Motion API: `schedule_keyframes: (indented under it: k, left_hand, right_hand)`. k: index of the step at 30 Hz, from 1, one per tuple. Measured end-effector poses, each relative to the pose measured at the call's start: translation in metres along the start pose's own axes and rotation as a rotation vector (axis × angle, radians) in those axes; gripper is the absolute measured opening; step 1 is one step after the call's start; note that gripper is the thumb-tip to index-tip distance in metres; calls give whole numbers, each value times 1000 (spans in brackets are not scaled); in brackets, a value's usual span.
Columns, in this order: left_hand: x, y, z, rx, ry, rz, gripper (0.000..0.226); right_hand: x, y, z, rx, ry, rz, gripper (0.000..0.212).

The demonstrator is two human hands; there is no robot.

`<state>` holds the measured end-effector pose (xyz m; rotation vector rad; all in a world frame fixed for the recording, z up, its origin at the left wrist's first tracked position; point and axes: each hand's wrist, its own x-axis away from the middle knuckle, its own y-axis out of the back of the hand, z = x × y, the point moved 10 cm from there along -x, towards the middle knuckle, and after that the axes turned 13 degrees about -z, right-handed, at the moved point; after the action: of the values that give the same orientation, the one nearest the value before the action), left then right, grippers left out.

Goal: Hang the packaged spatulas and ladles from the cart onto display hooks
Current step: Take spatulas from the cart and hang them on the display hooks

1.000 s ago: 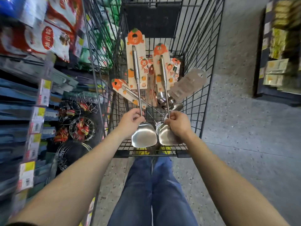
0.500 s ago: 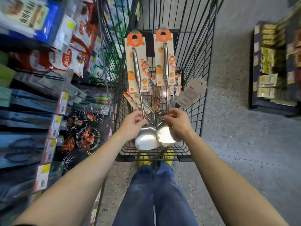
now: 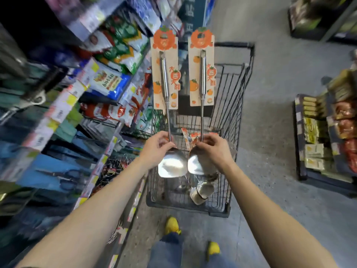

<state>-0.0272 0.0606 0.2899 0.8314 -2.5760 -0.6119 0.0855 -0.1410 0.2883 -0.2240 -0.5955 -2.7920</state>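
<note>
Head camera looks down, close above cart

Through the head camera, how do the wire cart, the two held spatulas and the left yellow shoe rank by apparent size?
1. wire cart
2. left spatula and right spatula: they look alike, so unranked
3. left yellow shoe, smallest

Silver spatulas on orange-printed cards; black cart; yellow shoes.

Black wire cart is stood on grey speckled floor. Steel utensils are seen lying on cart bottom by its nearest wall; orange-carded packs are noted further in.
</note>
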Motion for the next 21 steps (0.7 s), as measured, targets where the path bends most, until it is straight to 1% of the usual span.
schedule_keyframes:
  k: [2,6,7,8,11,12,14,16,19,21]
  left_hand:
    - [15,17,-17,24,-5,-68,16]
    - [58,48,-38,59,37,-211,38]
    - [71,55,-41,57,43,-249,40]
    - [85,64,-45,52,43,-288,38]
    - [133,95,-57,69,31,-415,19]
    - [149,105,-60,76,30,-451,16]
    - [183,126,-61,79,53,-516,16]
    - [220,151,-62,59,68,-581,12]
    - [276,188,-62,29,73,-697,9]
    - [314,211,-60,20,83,-769,9]
  right_hand:
    - [7,2,20,-9,54,37,15]
    - [29,7,51,-18,150,115,12]
    - [38,8,60,-22,171,143,13]
    - [44,7,66,-23,192,172,13]
    - [69,5,91,-46,257,270,19]
    - [78,3,101,-49,285,300,20]
    - [97,-1,122,-60,332,351,19]
    - [120,-10,142,-70,377,407,17]
    - [165,-28,172,-60,477,490,10]
    - [201,-43,190,-57,544,561,9]
